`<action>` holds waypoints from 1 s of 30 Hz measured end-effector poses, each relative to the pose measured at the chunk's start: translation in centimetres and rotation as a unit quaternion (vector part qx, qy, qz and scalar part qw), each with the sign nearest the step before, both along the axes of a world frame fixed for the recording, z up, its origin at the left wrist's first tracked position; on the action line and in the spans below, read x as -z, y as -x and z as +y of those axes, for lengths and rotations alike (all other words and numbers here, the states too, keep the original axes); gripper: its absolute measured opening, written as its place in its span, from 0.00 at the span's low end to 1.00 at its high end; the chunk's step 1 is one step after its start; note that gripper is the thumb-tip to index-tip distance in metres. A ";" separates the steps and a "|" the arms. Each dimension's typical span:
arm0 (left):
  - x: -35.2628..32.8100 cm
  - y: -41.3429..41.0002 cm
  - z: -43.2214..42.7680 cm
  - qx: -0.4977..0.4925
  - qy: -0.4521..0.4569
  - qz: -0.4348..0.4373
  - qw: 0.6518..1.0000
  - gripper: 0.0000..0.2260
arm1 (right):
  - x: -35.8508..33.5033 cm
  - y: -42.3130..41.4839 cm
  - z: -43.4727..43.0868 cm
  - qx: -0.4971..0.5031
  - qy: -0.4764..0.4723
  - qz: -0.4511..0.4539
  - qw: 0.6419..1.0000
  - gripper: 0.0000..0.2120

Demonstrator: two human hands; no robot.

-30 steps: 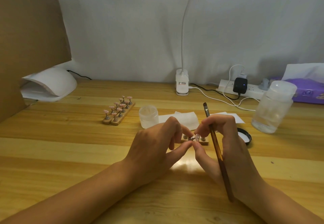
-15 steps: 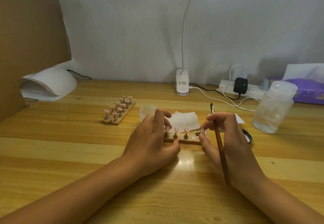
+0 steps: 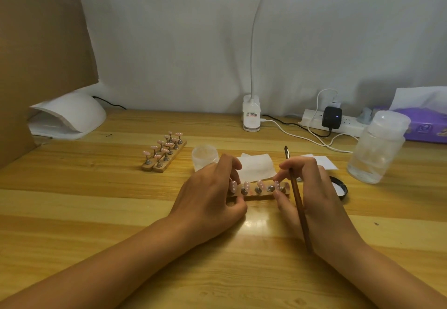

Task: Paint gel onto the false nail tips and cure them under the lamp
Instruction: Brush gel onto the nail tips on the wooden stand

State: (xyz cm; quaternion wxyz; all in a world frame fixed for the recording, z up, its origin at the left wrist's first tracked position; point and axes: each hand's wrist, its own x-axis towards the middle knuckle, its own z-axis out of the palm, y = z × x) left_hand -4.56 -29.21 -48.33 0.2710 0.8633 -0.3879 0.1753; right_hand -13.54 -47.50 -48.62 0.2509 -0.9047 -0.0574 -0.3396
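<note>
Several pink, white-dotted nail tips [image 3: 260, 184].

The pale striped wooden desk [image 3: 96, 212] is varnished smooth and glossy, mirroring light near its front middle. The short wooden strip holder [image 3: 263, 196] carries dull metal studs [image 3: 258, 190] topped by glossy pink nail tips [image 3: 260, 184]. The thin brown wooden-handled brush [image 3: 298, 208] looks smooth. At the desk's left edge, the brown cardboard sheet [image 3: 36, 42] is matt.

Left grip [image 3: 208, 197] pinches the left end of the strip [image 3: 260, 194], right grip [image 3: 312, 195] pinches the right end, brush [image 3: 298, 203] tucked in its fingers with bristles pointing away. Pink tips [image 3: 260, 184] stand along the strip. Jar [image 3: 204, 157] and wipe [image 3: 256, 167] sit just behind it, lid [image 3: 340, 187] to its right, lamp [image 3: 70, 115] far back-left on the worktop [image 3: 96, 212].
</note>
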 end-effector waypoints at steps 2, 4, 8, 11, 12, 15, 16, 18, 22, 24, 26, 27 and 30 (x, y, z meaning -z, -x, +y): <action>0.0 0.1 0.0 0.003 -0.004 -0.009 1.000 0.21 | 0.0 0.0 0.0 0.004 -0.001 0.003 1.000 0.25; -0.1 0.2 0.0 0.005 -0.007 -0.015 1.000 0.21 | -0.1 0.0 0.1 0.007 -0.006 0.008 1.000 0.25; -0.2 0.3 0.0 0.011 -0.014 -0.027 0.999 0.20 | -0.1 0.1 0.1 0.006 -0.014 0.020 1.000 0.23; -0.3 0.4 0.0 0.017 -0.018 -0.028 0.999 0.21 | -0.2 0.1 0.1 0.003 -0.016 0.030 0.999 0.24; -0.3 0.4 0.0 0.019 -0.020 -0.028 0.999 0.21 | -0.2 0.2 0.1 0.002 -0.016 0.032 0.999 0.23; -0.2 0.4 0.0 0.020 -0.022 -0.033 0.999 0.21 | -0.2 0.2 0.0 0.003 -0.016 0.035 0.999 0.23; -0.2 0.4 0.0 0.018 -0.022 -0.035 0.999 0.21 | -0.2 0.2 0.0 0.003 -0.018 0.038 0.999 0.23; -0.2 0.4 -0.1 0.015 -0.018 -0.034 0.999 0.22 | -0.2 0.1 0.1 0.004 -0.023 0.045 0.999 0.25; -0.1 0.2 -0.1 0.013 0.000 -0.021 1.000 0.22 | -0.2 0.2 0.0 0.023 -0.027 0.050 0.998 0.27; 0.0 0.2 0.0 0.012 0.002 -0.011 1.000 0.22 | -0.3 0.3 -0.1 0.038 -0.034 0.039 0.998 0.26; 0.2 0.1 0.0 0.009 0.001 -0.007 1.000 0.21 | -0.4 0.3 -0.1 0.049 -0.038 0.039 0.997 0.25; 0.2 0.1 0.0 0.008 0.001 -0.005 1.000 0.21 | -0.4 0.3 -0.1 0.051 -0.039 0.041 0.997 0.25; 0.2 0.0 0.0 0.005 0.003 0.003 1.000 0.21 | -0.5 0.3 -0.1 0.053 -0.045 0.054 0.996 0.24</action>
